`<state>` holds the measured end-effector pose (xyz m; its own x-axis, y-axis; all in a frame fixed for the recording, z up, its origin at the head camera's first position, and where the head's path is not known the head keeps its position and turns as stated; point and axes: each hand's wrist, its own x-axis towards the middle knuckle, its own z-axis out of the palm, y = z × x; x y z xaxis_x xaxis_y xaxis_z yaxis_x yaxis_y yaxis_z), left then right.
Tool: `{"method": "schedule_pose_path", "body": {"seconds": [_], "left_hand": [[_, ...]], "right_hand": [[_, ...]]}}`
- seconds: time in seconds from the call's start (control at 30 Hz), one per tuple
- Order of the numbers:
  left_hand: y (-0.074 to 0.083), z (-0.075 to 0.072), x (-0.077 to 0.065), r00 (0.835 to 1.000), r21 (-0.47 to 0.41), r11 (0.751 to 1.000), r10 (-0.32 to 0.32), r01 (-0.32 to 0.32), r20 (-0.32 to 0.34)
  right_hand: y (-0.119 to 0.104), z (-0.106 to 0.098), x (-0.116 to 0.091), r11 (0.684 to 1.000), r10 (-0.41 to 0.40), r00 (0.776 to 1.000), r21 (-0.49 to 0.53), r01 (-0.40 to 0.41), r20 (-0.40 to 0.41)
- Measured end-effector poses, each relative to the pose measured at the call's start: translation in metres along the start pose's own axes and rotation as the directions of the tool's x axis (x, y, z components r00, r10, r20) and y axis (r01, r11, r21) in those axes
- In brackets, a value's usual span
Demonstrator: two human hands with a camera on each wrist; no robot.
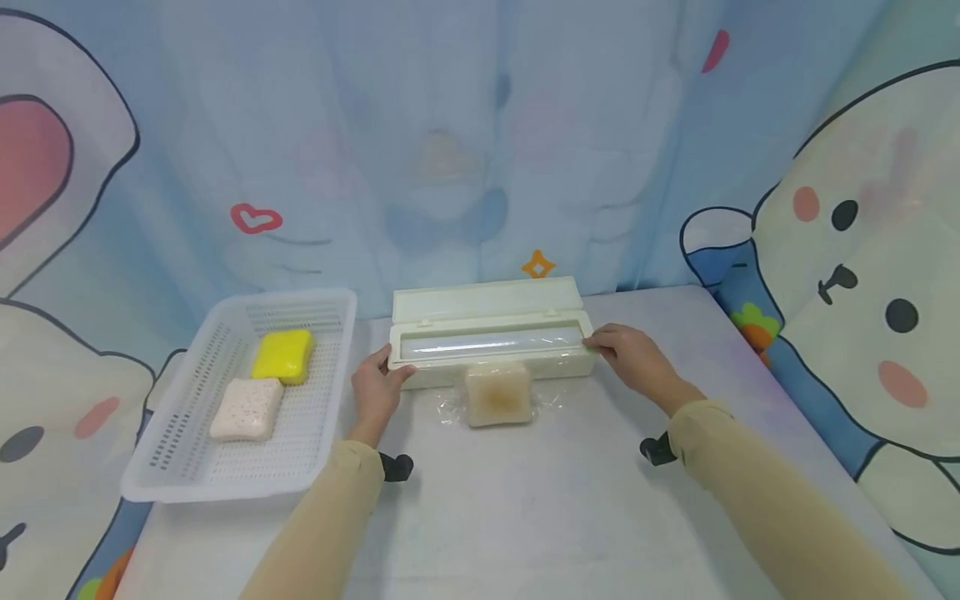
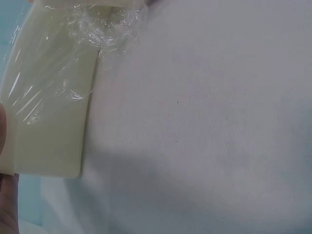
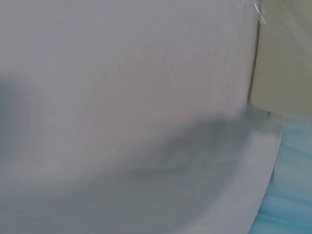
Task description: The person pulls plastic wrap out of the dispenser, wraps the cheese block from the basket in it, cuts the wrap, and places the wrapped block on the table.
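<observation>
A cream cling film dispenser (image 1: 491,367) lies at the back of the table with its lid (image 1: 487,300) tipped back. Inside it shows the shiny film roll (image 1: 491,342). My left hand (image 1: 377,392) grips the dispenser's left end, thumb on the front. At the opposite end, my right hand (image 1: 633,360) pinches the top corner of the frame; the right wrist view leaves this hand out. Against the front sits a cream soap bar (image 1: 498,396) with a brownish middle, clear film (image 2: 107,29) crumpled at both its sides. Film also stretches over the dispenser's front in the left wrist view.
To the left stands a white perforated plastic basket (image 1: 315,442). It holds a yellow soap bar (image 1: 283,356) and a pale speckled one touching it. Behind the table hangs a blue printed curtain (image 1: 450,125). White cloth (image 1: 525,517) covers the table.
</observation>
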<state>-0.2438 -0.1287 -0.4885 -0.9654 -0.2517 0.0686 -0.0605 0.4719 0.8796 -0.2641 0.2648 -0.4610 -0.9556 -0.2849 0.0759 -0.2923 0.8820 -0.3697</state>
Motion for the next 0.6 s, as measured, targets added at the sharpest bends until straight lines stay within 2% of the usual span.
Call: {"method": "schedule_pose_path", "body": {"seconds": [0.17,0.3,0.4,0.47,0.5,0.53,0.6], "left_hand": [[0.001,0.0,-0.002,1.0,-0.002,1.0,0.0,0.0,0.009],[0.004,0.0,-0.004,1.0,0.003,1.0,-0.001,0.001,0.026],[0.005,0.0,-0.005,0.999,0.017,1.0,-0.018,0.018,0.034],[0.006,-0.001,-0.005,0.999,0.029,0.999,-0.023,0.022,0.031],[0.006,-0.001,-0.005,0.999,0.032,0.999,-0.027,0.026,0.029],[0.007,-0.001,-0.005,0.999,0.034,0.999,-0.025,0.024,0.025],[0.007,0.001,-0.006,0.999,0.042,0.999,-0.036,0.035,0.024]], "right_hand": [[-0.002,0.0,-0.006,0.999,0.042,0.999,0.031,-0.042,-0.016],[-0.002,0.003,-0.013,0.996,0.07,0.996,0.066,-0.066,-0.063],[-0.003,0.011,-0.023,0.977,0.168,0.974,0.155,-0.145,-0.149],[-0.008,0.019,-0.028,0.934,0.289,0.938,0.269,-0.234,-0.19],[-0.012,0.024,-0.03,0.9,0.354,0.915,0.337,-0.278,-0.191],[-0.015,0.028,-0.03,0.853,0.421,0.89,0.408,-0.325,-0.172],[-0.023,0.035,-0.031,0.739,0.534,0.839,0.54,-0.403,-0.104]]}}
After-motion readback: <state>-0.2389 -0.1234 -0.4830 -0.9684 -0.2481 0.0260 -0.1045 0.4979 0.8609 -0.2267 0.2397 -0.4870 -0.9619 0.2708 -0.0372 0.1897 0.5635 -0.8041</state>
